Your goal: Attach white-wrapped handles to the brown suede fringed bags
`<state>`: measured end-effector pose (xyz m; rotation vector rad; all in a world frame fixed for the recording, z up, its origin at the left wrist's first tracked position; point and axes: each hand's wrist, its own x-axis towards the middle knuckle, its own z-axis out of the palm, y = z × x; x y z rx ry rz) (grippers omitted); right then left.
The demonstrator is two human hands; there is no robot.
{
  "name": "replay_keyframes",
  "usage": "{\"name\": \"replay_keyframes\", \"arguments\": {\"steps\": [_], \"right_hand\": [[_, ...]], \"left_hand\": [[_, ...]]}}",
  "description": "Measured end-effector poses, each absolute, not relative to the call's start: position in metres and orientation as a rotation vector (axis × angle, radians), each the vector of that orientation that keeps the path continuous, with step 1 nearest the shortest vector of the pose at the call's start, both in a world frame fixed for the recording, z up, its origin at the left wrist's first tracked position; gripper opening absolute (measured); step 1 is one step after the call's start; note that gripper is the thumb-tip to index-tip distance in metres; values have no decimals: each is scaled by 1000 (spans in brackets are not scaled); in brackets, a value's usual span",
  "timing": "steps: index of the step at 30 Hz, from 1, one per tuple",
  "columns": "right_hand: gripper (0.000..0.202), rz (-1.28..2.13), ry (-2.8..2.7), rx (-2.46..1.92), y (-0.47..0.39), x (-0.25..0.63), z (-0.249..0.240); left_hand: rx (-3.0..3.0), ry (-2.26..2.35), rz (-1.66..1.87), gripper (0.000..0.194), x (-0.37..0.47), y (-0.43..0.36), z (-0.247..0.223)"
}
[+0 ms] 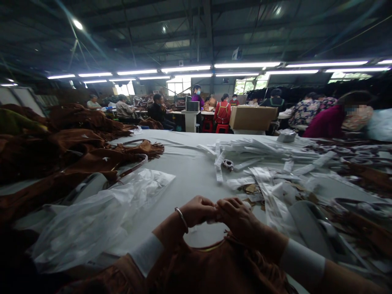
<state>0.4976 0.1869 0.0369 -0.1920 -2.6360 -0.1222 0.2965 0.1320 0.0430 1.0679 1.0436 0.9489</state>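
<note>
My left hand (197, 211), with a silver bangle at the wrist, is closed in a pinch. Its fingertips meet those of my right hand (239, 218), whose fingers are bent and closed. Bits of something pale (246, 205) show at the right hand's edge and just below the fingers; the rest is covered, so its kind stays unclear. Just beneath both hands lies a brown fringed bag (211, 269), close to my body, with its curved top edge towards the table. White bands circle both forearms.
Brown fringed bags (82, 151) are piled on the left, behind crumpled clear plastic (107, 220). White strips (254, 149) and brown scraps (251, 188) litter the white table (186, 171) on the right. Beyond it, several people sit near a cardboard box (253, 118).
</note>
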Motion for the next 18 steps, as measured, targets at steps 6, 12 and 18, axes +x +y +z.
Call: {"name": "replay_keyframes", "arguments": {"steps": [6, 12, 18], "right_hand": [[37, -114, -2599, -224, 184, 498, 44], [49, -55, -2447, -358, 183, 505, 34], [41, -95, -2189, -687, 193, 583, 26]], "left_hand": [[1222, 1079, 933, 50, 297, 129, 44], [1248, 1066, 1032, 49, 296, 125, 47], [1370, 1178, 987, 47, 289, 128, 44]]}}
